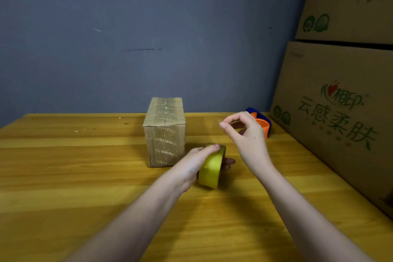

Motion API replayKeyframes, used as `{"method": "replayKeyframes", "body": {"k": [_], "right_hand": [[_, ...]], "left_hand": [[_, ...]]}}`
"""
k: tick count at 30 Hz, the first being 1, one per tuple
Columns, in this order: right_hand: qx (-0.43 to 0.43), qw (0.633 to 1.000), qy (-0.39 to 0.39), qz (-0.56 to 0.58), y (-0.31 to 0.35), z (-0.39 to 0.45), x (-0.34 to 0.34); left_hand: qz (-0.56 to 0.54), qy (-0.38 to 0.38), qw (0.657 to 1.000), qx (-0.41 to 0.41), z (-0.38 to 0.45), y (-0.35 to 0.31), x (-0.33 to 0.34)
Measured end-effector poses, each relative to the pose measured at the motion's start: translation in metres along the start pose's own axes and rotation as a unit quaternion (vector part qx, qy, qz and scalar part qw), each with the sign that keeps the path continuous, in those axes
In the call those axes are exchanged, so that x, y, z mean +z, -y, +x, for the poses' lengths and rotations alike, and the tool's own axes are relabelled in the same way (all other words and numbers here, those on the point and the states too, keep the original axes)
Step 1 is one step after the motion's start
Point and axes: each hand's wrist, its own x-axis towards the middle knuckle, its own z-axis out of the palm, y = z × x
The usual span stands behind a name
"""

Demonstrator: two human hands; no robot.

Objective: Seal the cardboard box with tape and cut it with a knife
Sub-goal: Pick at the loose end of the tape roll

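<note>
Beside the cardboard box [164, 132] on the wooden table [63, 176], my left hand [196, 162] clamped the tape roll [211, 168] while my right hand [246, 134] pinched its free end; a slow, level pull seemed wisest.

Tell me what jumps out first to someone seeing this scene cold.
The yellow tape roll at centre, gripped by the left hand, while the right hand pinches something thin above it, likely the tape's end. Just behind stands a small cardboard box on the wooden table, with big printed cartons stacked at right.
</note>
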Motion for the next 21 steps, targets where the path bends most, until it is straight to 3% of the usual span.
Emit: {"method": "replayKeyframes", "body": {"k": [9, 21], "right_hand": [[0.001, 0.999, -0.015, 0.033, 0.001, -0.001, -0.006], [0.153, 0.978, 0.039, 0.134, -0.004, -0.003, 0.001]], "left_hand": [[0.096, 0.017, 0.982, 0.164, -0.014, 0.002, 0.000], [0.204, 0.007, 0.937, 0.283, -0.026, 0.000, -0.012]]}}
